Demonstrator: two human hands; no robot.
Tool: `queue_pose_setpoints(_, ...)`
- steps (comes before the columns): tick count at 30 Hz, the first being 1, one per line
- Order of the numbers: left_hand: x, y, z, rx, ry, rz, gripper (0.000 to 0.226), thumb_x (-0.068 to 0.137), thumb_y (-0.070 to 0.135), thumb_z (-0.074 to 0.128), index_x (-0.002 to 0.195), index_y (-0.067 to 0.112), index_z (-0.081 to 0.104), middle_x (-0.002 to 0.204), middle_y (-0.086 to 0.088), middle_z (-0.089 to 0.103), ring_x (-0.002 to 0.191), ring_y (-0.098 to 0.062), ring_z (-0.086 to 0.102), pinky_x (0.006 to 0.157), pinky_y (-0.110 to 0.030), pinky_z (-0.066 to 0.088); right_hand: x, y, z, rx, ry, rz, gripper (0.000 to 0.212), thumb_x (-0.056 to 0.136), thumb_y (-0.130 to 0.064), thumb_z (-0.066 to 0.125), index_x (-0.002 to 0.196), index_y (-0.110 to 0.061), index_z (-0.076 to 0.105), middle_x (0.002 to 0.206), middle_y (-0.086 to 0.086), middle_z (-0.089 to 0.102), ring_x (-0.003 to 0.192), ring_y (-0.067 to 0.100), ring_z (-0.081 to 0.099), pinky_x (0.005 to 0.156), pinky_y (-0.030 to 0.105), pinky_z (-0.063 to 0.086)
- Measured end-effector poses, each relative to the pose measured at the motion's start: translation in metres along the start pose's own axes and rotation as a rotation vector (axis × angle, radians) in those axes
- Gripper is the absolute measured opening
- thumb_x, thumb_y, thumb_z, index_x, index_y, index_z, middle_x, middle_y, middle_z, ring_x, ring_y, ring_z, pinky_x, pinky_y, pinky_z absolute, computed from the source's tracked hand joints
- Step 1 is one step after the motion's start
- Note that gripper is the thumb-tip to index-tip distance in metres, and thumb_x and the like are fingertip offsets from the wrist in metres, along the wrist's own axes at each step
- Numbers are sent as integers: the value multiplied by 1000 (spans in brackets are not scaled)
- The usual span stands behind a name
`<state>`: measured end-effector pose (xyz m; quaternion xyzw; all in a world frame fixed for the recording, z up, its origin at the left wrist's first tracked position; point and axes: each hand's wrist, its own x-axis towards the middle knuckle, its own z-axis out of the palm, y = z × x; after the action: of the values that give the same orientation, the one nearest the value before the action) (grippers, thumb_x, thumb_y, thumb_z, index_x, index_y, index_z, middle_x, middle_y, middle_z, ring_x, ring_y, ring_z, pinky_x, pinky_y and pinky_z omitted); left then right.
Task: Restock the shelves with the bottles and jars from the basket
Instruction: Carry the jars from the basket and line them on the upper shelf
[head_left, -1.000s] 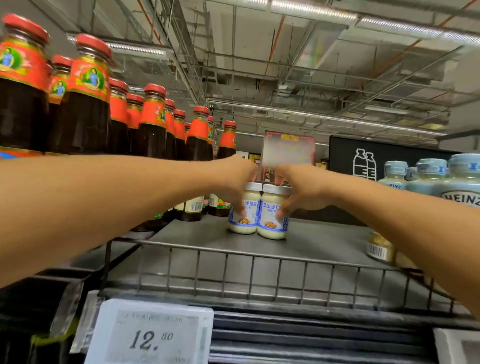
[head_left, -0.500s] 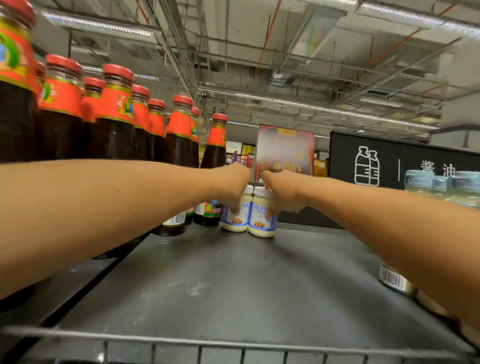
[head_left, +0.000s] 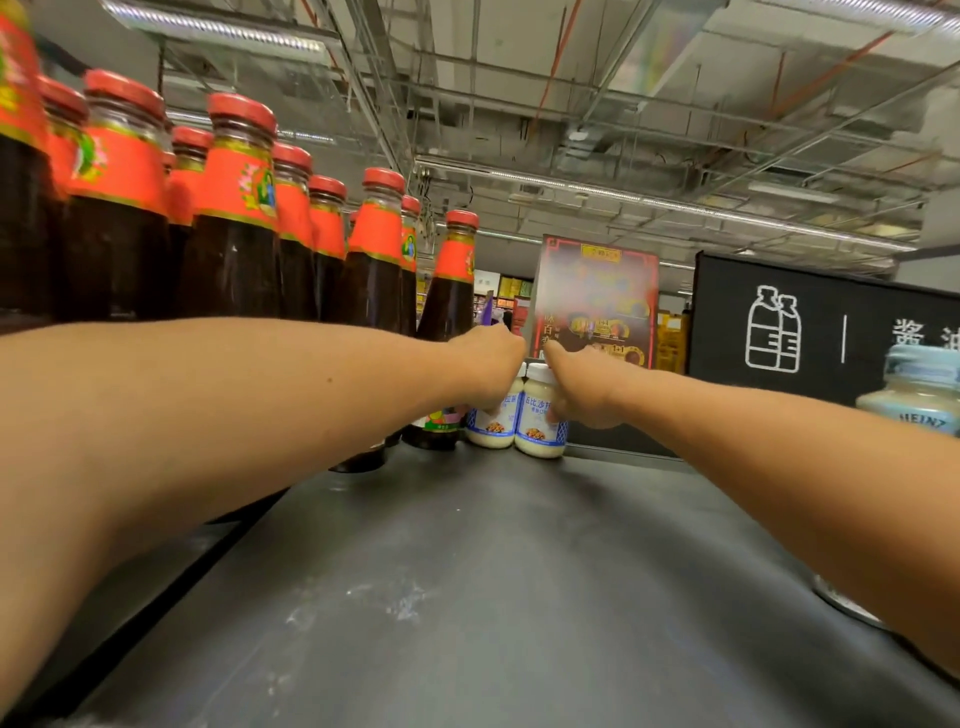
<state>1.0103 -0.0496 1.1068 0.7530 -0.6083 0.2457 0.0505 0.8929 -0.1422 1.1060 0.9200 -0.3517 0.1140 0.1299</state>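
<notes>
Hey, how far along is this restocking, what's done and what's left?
Looks done: red-capped dark sauce bottles line the left of the shelf; a Heinz jar stands at right. In hand: the left hand grips the left white jar, the right hand the right white jar, side by side at the back. Left: release them; the shelf's middle is bare, and the basket is out of view, so the remainder is unknown.

- Shelf (head_left: 467, 597) deck is looking like dark painted metal, matt and smooth, with pale chalky scuffs showing.
- Sauce bottles (head_left: 234, 260) are showing glossy dark glass, with smooth red caps and shiny orange neck labels.
- Small jars (head_left: 537, 421) are showing smooth clear walls, smooth white lids and slick printed labels.
- Heinz jar (head_left: 919, 395) is wearing a pale blue, plastic-looking cap.
- Black sign (head_left: 831, 332) is reading matt, while the poster (head_left: 597, 291) is glaring glossy.
</notes>
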Motion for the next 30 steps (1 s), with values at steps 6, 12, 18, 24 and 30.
queue_pose_setpoints(6,3,3,8,5,16,-7,34,90,6,63,122,3,53,113,-13,56,61,-13,35,49,-22,34,-2,-4,3,-57,67,25,68,86,-38,76,139,-16,39,128,16,59,109,35,60,69,37,42)
queue_pose_setpoints(12,-5,2,-9,-27,31,22,36,88,8,67,122,3,54,98,-10,57,67,-17,56,48,-28,46,-13,-8,-13,-82,26,12,89,83,-40,78,152,-19,25,140,16,54,120,36,56,83,40,47)
queue_pose_setpoints(18,-25,8,-52,-310,163,159,32,85,17,72,109,11,51,112,-10,60,70,-20,68,52,-27,55,-61,-22,-63,-21,158,-72,42,90,-35,71,124,-11,62,118,9,68,101,29,63,84,36,52)
queue_pose_setpoints(24,-74,21,-93,-538,159,388,25,85,14,74,106,13,61,94,-5,70,60,-12,70,51,-27,56,-145,-24,-85,129,303,-87,30,89,-38,72,108,-15,68,98,2,67,90,21,62,80,35,51)
queue_pose_setpoints(30,-133,43,-125,-705,183,506,30,87,25,74,111,31,57,88,3,70,62,-13,70,51,-28,57,-228,-22,-97,350,475,-109,28,83,-47,76,100,-26,69,81,-11,67,75,1,63,58,12,43)
